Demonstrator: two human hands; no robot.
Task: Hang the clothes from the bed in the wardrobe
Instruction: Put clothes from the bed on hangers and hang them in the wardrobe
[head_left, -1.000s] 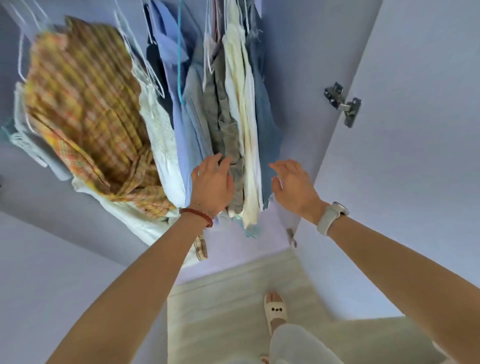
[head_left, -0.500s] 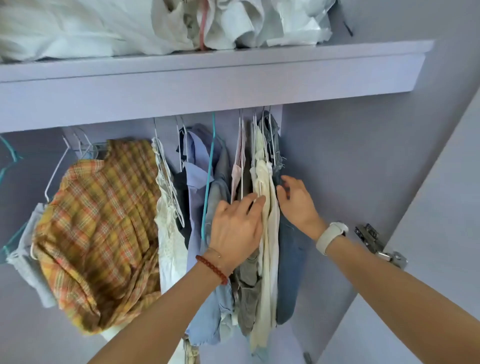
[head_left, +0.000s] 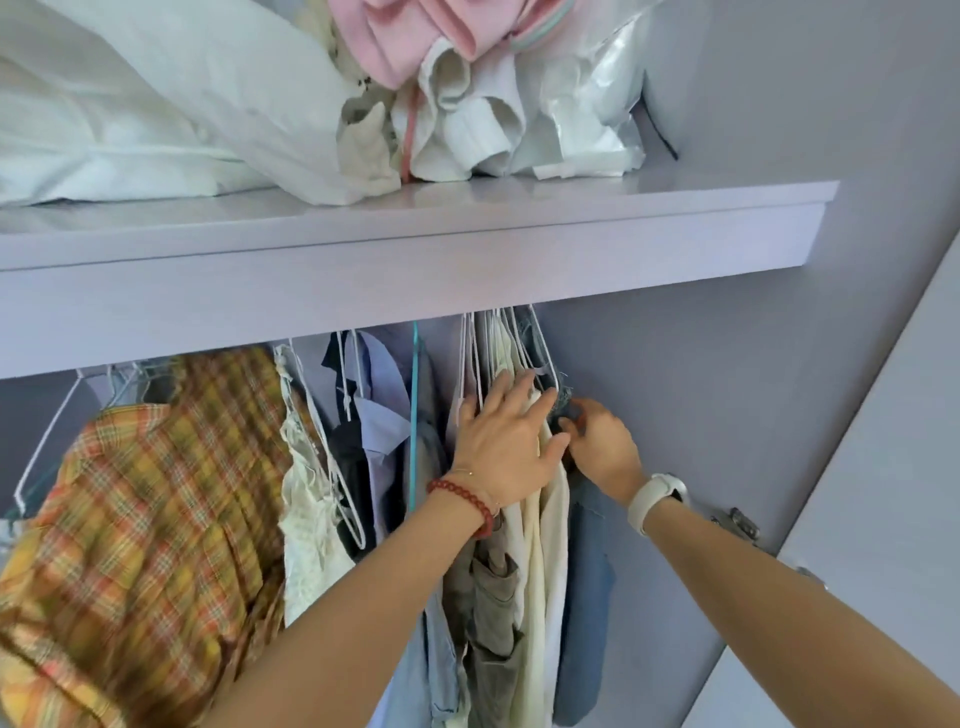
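Several garments hang on wire hangers under the wardrobe shelf. My left hand, with straight fingers, presses flat against the cream garment and holds the bunch of clothes to the left. Right beside it, my right hand curls its fingers on the top edge of the blue denim garment, the one hanging furthest right. A yellow plaid shirt hangs at the left, then a white lace top and a light blue shirt on a teal hanger.
White bedding and bundled pink and white cloth fill the shelf top. The wardrobe's lilac side wall is just right of the denim. The open door with its metal hinge stands at the right.
The view has swung up from the floor to the shelf. Both hands rose up the clothes toward the hanger tops, and my right hand closed on the denim's top edge.
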